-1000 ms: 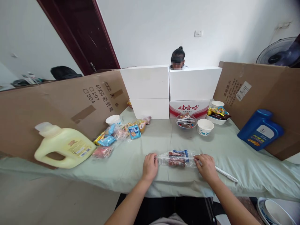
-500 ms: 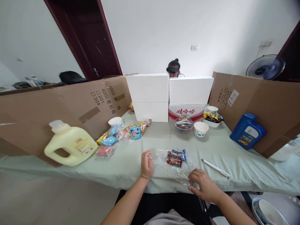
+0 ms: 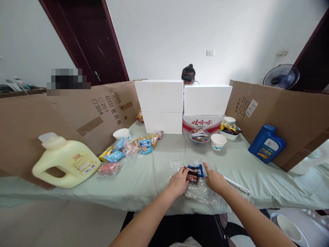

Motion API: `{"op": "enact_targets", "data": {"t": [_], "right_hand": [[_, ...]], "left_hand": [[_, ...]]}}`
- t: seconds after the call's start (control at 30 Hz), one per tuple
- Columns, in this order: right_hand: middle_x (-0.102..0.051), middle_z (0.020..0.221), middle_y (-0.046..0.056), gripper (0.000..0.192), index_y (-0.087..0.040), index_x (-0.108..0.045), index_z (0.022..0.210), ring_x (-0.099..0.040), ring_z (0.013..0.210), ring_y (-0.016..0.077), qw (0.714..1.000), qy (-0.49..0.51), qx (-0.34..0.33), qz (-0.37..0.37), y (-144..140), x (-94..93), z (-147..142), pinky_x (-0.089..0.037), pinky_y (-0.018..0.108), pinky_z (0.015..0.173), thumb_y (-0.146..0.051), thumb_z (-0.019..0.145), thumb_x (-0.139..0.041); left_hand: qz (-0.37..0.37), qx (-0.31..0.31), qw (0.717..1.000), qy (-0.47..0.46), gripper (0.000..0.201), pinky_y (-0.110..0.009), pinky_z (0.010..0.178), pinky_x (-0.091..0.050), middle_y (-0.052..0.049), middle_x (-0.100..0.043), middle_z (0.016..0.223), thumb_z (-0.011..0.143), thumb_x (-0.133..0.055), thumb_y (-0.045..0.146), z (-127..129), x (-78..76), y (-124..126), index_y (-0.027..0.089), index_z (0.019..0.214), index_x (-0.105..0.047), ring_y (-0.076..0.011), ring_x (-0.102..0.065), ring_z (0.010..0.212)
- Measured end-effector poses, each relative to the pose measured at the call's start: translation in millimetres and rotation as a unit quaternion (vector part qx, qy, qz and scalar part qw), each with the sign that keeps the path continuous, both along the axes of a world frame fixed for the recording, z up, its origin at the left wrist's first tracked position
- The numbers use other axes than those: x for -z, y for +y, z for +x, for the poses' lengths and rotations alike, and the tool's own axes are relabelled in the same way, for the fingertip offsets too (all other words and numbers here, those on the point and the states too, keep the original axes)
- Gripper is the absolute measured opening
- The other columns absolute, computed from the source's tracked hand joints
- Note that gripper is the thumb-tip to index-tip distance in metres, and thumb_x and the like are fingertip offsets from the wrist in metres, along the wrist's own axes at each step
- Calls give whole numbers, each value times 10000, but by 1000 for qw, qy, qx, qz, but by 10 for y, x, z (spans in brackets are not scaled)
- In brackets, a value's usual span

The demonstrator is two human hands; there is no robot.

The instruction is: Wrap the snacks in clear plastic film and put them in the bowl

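"Touching the dark red packets (image 3: 193, 178), is the left hand (image 3: 179, 181) closed around them?"

"That cannot be told; the thumb is hidden. The right hand (image 3: 215, 178) is placed just beside the blue packet (image 3: 197, 169), forefinger extended, its grip also unclear."

"And beneath?"

"Clear plastic (image 3: 197, 194) is spread across the counter (image 3: 144, 185)."

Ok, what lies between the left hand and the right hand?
The head view shows brown-red packets and a blue packet between the left hand and the right hand, with clear plastic film beneath them.
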State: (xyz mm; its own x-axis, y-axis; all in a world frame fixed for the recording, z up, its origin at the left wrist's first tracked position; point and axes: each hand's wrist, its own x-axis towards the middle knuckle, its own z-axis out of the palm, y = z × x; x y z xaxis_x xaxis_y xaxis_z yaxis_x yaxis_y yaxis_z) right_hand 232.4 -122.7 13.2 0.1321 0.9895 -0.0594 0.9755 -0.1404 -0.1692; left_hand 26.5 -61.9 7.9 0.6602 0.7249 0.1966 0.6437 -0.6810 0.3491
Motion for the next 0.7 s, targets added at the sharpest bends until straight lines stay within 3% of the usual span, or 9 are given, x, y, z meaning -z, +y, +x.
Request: {"op": "enact_targets", "data": {"t": [0.07, 0.13, 0.2, 0.27, 0.37, 0.5, 0.6, 0.7], "right_hand": [[-636, 1139, 183, 572, -109, -302, 1462, -606, 1021, 291, 999, 15, -13, 30, 73, -67, -17, -423, 408, 888, -180, 900, -387], [-579, 1248, 151, 464, -149, -438, 1376, -523, 1155, 265, 996, 36, -55, 57, 146, -128, -64, -371, 375, 979, -298, 939, -395], [-562, 1278, 98, 428, -203, -532, 1281, -475, 1200, 237, 990, 58, -110, 67, 225, -150, -121, -334, 336, 1023, -417, 915, -475], [-576, 1259, 76, 479, -222, -550, 1255, -480, 1182, 233, 985, 74, -144, 64, 307, -125, -162, -338, 328, 1017, -477, 851, -569], [-596, 1214, 99, 630, -195, -528, 1286, -496, 1141, 270, 985, 80, -142, 54, 410, -45, -156, -356, 372, 989, -516, 759, -659], [-587, 1170, 138, 739, -192, -549, 1265, -472, 1121, 346, 991, 62, -108, 51, 440, 6, -98, -352, 463, 953, -521, 634, -748], [-569, 1128, 99, 673, -258, -569, 1234, -495, 1059, 305, 989, 75, -115, 49, 397, -11, -126, -384, 423, 910, -464, 623, -758], [-527, 1168, 76, 699, -318, -515, 1297, -517, 1039, 268, 982, 127, -138, 32, 350, -26, -217, -419, 385, 893, -414, 644, -746]], "left_hand": [[5, -2, 1000, 18, 473, -378, 851, -491, -103, -564, 1196, 790, -664, 223, 60, -60, 83, 194, 1244, -535, -260, -601, 998], [11, 9, 999, 31, 364, -431, 922, -451, -100, -602, 1109, 784, -695, 272, 132, -124, 170, 187, 1128, -610, -300, -555, 1074], [15, 24, 999, 38, 218, -468, 964, -417, -97, -626, 1043, 816, -671, 296, 205, -151, 249, 188, 1005, -656, -313, -529, 1101], [12, 34, 999, 38, 186, -459, 954, -433, -98, -636, 1042, 864, -612, 290, 252, -115, 310, 184, 1009, -659, -295, -545, 1073], [9, 38, 999, 16, 276, -423, 943, -470, -101, -612, 1166, 909, -523, 243, 230, 61, 350, 186, 1170, -595, -260, -554, 1089], [-8, 34, 992, -120, 374, -474, 1032, -428, -102, -549, 1292, 895, -495, 209, 92, 388, 353, 208, 1268, -512, -254, -509, 1195], [-37, 24, 982, -186, 452, -507, 1063, -401, -121, -514, 1340, 876, -524, 238, 22, 547, 365, 206, 1322, -457, -274, -475, 1257], [-67, 27, 975, -211, 492, -518, 1073, -392, -129, -491, 1373, 866, -534, 244, -2, 591, 378, 213, 1347, -432, -287, -451, 1291]]}}
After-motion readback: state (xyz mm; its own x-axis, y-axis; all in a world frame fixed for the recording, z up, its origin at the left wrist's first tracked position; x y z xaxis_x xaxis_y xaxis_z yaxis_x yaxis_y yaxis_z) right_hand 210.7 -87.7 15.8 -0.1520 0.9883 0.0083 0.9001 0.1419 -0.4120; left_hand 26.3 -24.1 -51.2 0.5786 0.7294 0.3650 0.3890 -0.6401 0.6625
